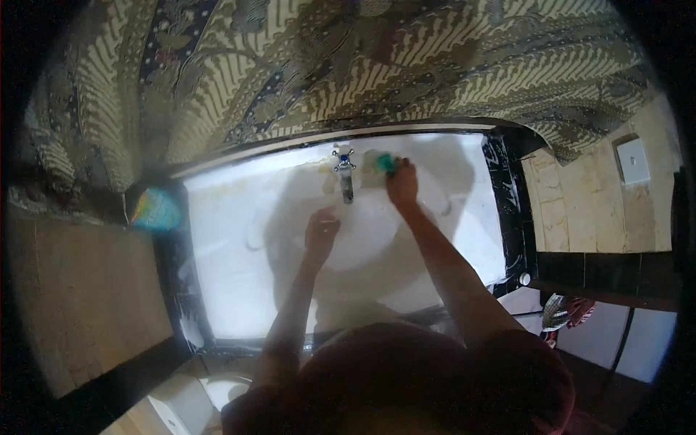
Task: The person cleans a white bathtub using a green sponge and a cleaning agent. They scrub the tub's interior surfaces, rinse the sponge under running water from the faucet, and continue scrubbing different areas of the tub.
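In the head view a white washbasin top [228, 304] lies before me, with a chrome tap [345, 174] at its far middle. My right hand [403, 185] holds a green scrubbing pad [386, 162] by its edge, on the white surface right of the tap. My left hand [321, 234] hovers or rests over the basin, just nearer than the spout and left of it, with its fingers partly curled; nothing shows in it. Yellowish stains mark the surface around the tap base.
A patterned curtain [337, 70] hangs beyond the far edge. Black marbled tiles [505, 179] border the basin. A turquoise packet [157, 209] stands at the far left corner, a small white cap [524, 279] on the right. A white wall socket or switch [633, 161] is farther right, a toilet [225, 389] lower left.
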Tool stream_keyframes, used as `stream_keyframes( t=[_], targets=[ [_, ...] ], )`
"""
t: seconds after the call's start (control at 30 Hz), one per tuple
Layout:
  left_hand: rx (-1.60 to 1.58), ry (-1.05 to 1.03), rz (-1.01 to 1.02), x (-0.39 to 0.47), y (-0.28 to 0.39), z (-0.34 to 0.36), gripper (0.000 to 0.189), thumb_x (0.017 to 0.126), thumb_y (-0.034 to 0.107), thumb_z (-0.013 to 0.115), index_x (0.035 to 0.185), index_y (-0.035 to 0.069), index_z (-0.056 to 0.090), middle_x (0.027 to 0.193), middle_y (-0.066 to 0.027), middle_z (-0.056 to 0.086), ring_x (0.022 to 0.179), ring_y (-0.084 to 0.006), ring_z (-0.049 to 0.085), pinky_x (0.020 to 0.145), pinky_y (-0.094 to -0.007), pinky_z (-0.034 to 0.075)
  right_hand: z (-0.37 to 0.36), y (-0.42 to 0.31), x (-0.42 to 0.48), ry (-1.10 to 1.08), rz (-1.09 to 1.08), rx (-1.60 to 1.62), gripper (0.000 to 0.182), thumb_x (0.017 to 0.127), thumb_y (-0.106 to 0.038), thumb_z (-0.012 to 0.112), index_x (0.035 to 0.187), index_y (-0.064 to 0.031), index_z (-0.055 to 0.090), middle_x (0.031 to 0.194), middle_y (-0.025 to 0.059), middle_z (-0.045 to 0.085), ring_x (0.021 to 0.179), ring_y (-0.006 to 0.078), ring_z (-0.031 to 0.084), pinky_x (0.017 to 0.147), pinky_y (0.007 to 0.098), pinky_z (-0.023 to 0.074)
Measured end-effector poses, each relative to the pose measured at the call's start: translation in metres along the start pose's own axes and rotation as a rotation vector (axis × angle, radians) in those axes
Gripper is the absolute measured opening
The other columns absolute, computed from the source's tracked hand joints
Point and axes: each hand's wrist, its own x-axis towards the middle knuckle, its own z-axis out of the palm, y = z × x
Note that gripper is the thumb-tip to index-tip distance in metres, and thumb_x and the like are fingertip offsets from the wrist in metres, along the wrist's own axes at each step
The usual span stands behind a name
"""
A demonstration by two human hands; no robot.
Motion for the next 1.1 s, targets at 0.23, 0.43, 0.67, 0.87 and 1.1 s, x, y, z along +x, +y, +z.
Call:
stream_keyframes(
  t=[0.23, 0.43, 0.67, 0.87, 1.1],
  targets=[
    [-0.021, -0.044, 0.02, -0.02, -0.014, -0.014, 0.026, 0.085, 0.009, 0.055, 0.11, 0.007, 0.055, 0.096, -0.0052, 0.057, 0.085, -0.0144, 0.056, 0.074, -0.0281, 0.046, -0.016, -0.013, -0.11, -0.382, -0.185, 0.415, 0.04, 0.079, -0.016, 0.056, 0.116, -0.0032, 0.047, 0.111, 0.0231, 0.051, 0.104, 0.0385, 0.048, 0.092, 0.0459, 0.0368],
    [0.015, -0.088, -0.129, -0.046, -0.056, -0.043, 0.025, 0.087, 0.018, 0.054, 0.11, 0.008, 0.055, 0.091, -0.0043, 0.057, 0.081, -0.0144, 0.056, 0.069, -0.0279, 0.046, -0.067, 0.104, -0.091, -0.084, 0.248, 0.524, 0.039, 0.081, -0.014, 0.055, 0.116, 0.0, 0.045, 0.105, 0.0229, 0.055, 0.098, 0.0394, 0.052, 0.08, 0.0438, 0.0433],
    [0.07, -0.129, -0.094, -0.04, -0.053, -0.043, 0.032, 0.086, 0.028, 0.057, 0.111, 0.009, 0.055, 0.087, -0.0021, 0.057, 0.079, -0.0113, 0.055, 0.065, -0.0257, 0.045, -0.101, 0.243, -0.052, 0.264, 0.514, 0.419, 0.025, 0.078, -0.012, 0.053, 0.098, 0.0013, 0.057, 0.081, 0.0178, 0.062, 0.075, 0.0304, 0.06, 0.068, 0.0378, 0.0458],
    [-0.023, -0.186, -0.096, -0.024, -0.021, -0.018, 0.029, 0.087, 0.023, 0.057, 0.111, 0.007, 0.055, 0.086, -0.0003, 0.055, 0.076, -0.01, 0.053, 0.066, -0.0233, 0.042, -0.011, 0.188, -0.042, 0.254, 0.207, 0.272, 0.021, 0.077, -0.008, 0.052, 0.096, -0.0007, 0.054, 0.093, 0.019, 0.054, 0.087, 0.0369, 0.053, 0.075, 0.0437, 0.0429],
    [0.116, -0.221, 0.004, -0.01, 0.008, -0.013, 0.025, 0.087, 0.018, 0.054, 0.11, 0.007, 0.055, 0.088, -0.0023, 0.056, 0.077, -0.0115, 0.054, 0.067, -0.0236, 0.042, -0.043, 0.069, -0.085, -0.135, 0.212, 0.613, 0.033, 0.079, -0.011, 0.055, 0.11, -0.003, 0.051, 0.106, 0.0197, 0.055, 0.1, 0.0357, 0.053, 0.085, 0.0413, 0.0422]
  ],
)
